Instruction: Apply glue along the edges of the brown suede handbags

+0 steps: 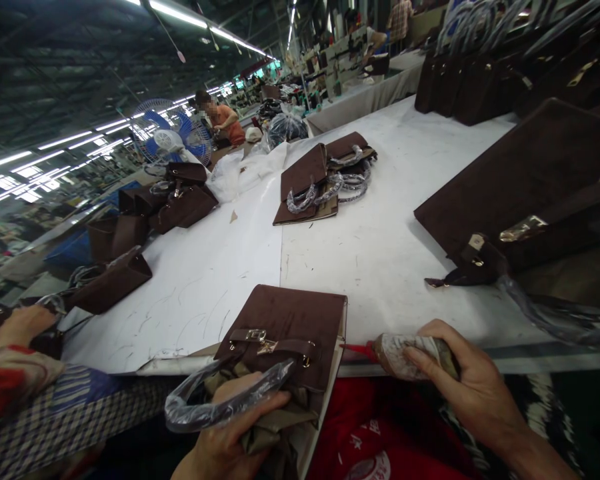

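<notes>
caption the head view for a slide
Left hand holds a brown handbag; right hand holds a red-nozzled bottle near its edge.

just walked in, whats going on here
The person's left hand holds a brown handbag at the near edge of a white table. The right hand grips a bottle, its red nozzle right by the bag's side edge; contact is hard to tell. More brown bags sit on the table, and a co-worker's hand shows at left.

Over the near edge of the white table (360,260), the left hand's grip (230,433) holds a brown bag (290,317); the right hand's grip (473,390) points a bottle's (394,348) red nozzle (359,349) toward the bag's right side.
</notes>
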Available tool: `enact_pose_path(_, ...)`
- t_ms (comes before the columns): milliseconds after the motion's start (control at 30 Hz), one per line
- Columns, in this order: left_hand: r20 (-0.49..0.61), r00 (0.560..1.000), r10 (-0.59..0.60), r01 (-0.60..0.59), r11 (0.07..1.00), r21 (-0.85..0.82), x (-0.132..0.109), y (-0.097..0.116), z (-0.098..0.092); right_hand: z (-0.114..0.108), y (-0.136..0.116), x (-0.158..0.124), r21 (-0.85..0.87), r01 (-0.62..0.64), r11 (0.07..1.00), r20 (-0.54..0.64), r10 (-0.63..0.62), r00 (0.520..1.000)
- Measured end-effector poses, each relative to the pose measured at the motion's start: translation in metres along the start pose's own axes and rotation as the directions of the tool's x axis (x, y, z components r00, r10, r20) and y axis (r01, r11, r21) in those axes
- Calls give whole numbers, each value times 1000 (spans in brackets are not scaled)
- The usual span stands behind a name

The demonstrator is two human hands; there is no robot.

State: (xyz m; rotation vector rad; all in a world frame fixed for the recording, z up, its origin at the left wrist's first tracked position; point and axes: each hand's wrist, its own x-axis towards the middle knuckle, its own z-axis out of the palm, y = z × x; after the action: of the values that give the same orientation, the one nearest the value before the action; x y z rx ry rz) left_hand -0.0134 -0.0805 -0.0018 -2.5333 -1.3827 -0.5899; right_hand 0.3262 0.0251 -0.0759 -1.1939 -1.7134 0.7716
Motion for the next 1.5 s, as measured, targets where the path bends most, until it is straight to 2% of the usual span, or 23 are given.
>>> enact_pose_path(100, 0, 1000, -20, 20, 1000, 6, -2, 0, 1, 1, -2, 1, -4, 8, 1000, -29, -8, 1000)
enact_pose_path(267, -5, 1000, -9, 9, 1000, -19, 0, 0, 1, 2, -1, 3, 15, 0, 1000, 21, 0, 1000)
enact_pose_path(400, -17, 1000, -16, 16, 1000, -14, 2, 0, 1, 4, 2, 4, 17, -12, 1000, -5, 12, 1000)
enact_pose_path(600, -12, 1000, -18, 18, 1000, -4, 0, -1, 2, 3, 4, 6, -48, 98, 994, -98, -103, 990)
enact_pose_path(767, -13, 1000, -25, 25, 1000, -8, -1, -1, 2, 3, 6, 5, -23, 217, 976, -12, -218, 976)
enact_pose_path(867, -8, 999, -31, 31, 999, -16, -3, -1, 4, 3, 7, 3, -39, 322, 946, -48, -324, 945)
enact_pose_path(933, -10, 999, -46, 46, 999, -20, -6, -2, 5, 2, 7, 2, -52, 341, 939, -67, -344, 936)
enact_pose_path(1100, 42, 996, -78, 80, 996, -42, -14, -5, 7, 0, 4, 2, 28, 406, 913, 44, -407, 912)
enact_pose_path(1267, 89, 992, -90, 95, 994, -56, -23, -7, 9, -1, 2, 2, -23, 457, 889, -10, -457, 889)
enact_pose_path(1433, 110, 990, -92, 97, 994, -41, -26, -8, 10, -1, 5, -2, 25, 487, 873, 89, -487, 869)
enact_pose_path(1500, 120, 988, -97, 101, 994, -31, -25, -7, 9, -1, 5, -2, -14, 517, 856, 84, -514, 854)
